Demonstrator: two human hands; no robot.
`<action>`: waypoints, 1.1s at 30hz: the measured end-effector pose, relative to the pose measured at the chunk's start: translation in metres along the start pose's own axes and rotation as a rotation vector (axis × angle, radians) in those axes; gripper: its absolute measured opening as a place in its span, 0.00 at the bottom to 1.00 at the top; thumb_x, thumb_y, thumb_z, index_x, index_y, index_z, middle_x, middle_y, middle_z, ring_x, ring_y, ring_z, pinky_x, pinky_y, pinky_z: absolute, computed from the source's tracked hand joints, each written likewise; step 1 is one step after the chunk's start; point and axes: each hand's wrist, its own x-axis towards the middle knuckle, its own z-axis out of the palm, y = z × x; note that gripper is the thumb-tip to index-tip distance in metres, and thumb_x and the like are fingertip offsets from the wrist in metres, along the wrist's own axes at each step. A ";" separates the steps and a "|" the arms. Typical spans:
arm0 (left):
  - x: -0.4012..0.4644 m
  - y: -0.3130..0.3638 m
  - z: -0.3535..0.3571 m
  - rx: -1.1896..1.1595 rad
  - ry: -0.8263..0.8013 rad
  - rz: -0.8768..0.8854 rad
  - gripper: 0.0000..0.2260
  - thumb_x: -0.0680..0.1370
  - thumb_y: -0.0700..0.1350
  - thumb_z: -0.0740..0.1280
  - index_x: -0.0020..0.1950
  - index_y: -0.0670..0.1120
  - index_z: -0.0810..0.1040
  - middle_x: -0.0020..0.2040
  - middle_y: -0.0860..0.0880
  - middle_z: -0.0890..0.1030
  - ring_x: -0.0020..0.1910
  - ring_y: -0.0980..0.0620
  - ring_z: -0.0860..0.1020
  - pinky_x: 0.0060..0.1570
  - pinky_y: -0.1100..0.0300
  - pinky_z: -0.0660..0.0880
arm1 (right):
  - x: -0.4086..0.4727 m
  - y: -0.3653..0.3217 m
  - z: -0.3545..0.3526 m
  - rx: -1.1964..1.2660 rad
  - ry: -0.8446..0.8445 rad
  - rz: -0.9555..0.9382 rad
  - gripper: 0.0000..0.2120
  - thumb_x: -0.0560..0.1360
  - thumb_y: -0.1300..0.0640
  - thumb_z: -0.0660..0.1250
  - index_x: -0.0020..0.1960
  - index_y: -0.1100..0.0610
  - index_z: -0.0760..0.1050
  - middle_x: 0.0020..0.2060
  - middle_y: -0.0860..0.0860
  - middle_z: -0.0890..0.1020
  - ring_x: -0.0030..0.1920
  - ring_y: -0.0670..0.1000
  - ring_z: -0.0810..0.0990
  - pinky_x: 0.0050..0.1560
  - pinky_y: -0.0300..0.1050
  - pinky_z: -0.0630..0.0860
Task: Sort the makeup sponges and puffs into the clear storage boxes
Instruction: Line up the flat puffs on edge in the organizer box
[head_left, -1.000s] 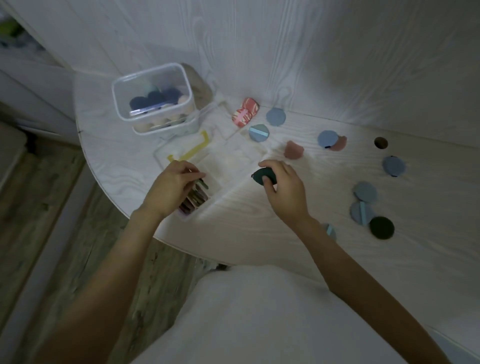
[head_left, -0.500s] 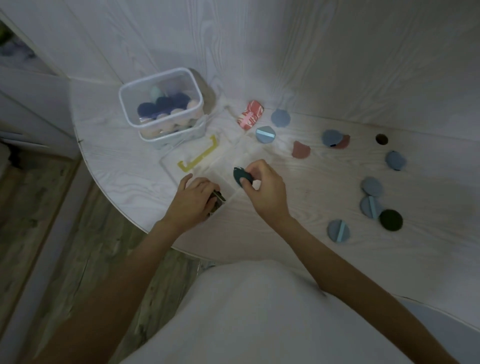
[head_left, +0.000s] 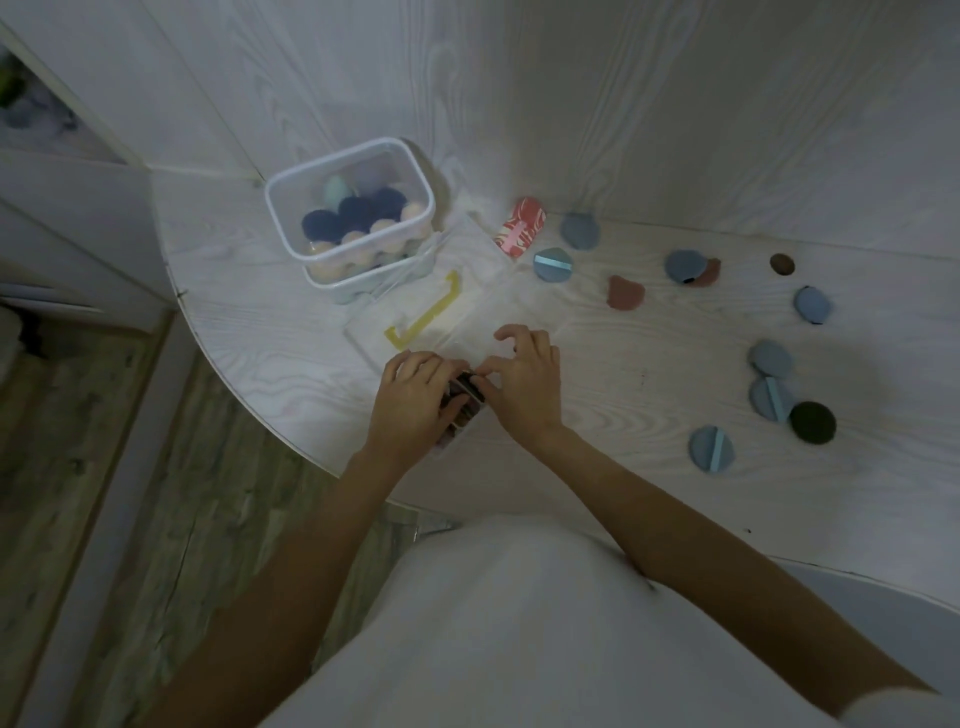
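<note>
On the pale wood-grain counter (head_left: 649, 457), curved front edge, both hands meet over a low clear plastic box (head_left: 470, 358) holding dark puffs stood on edge. Left hand (head_left: 415, 400) curled around the box's near end; right hand (head_left: 524, 379) pinches at the puffs, fingers bent — whether it has hold of one, cannot tell. Tall clear lidded tub (head_left: 353, 218) of dark blue and peach sponges sits behind, beside a clear lid with yellow handle (head_left: 428, 312). Loose on the counter to the right: blue round puffs (head_left: 769, 384), a dark green round puff (head_left: 813, 422), a pink puff (head_left: 626, 292), a red patterned puff (head_left: 522, 234). White wood-grain wall panels (head_left: 675, 104) behind — grey plank floor (head_left: 130, 493) left.
</note>
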 end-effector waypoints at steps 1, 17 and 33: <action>0.000 0.001 0.001 0.007 -0.011 0.004 0.14 0.74 0.51 0.61 0.55 0.47 0.78 0.51 0.49 0.80 0.55 0.48 0.73 0.58 0.53 0.63 | -0.001 0.001 -0.002 0.006 -0.007 -0.012 0.03 0.66 0.54 0.74 0.35 0.52 0.83 0.52 0.54 0.78 0.50 0.57 0.72 0.45 0.49 0.66; 0.049 0.091 0.008 -0.158 -0.066 0.287 0.12 0.76 0.45 0.59 0.55 0.46 0.78 0.49 0.49 0.81 0.49 0.49 0.75 0.49 0.58 0.68 | -0.055 0.101 -0.081 0.048 0.013 -0.028 0.07 0.73 0.63 0.65 0.47 0.57 0.81 0.40 0.54 0.83 0.38 0.55 0.81 0.40 0.48 0.75; 0.088 0.195 0.091 0.024 -0.491 0.024 0.20 0.76 0.47 0.63 0.68 0.49 0.70 0.67 0.46 0.71 0.65 0.45 0.69 0.68 0.49 0.57 | -0.097 0.299 -0.171 -0.139 -0.116 0.623 0.16 0.77 0.59 0.64 0.63 0.62 0.70 0.57 0.63 0.73 0.58 0.60 0.71 0.55 0.49 0.68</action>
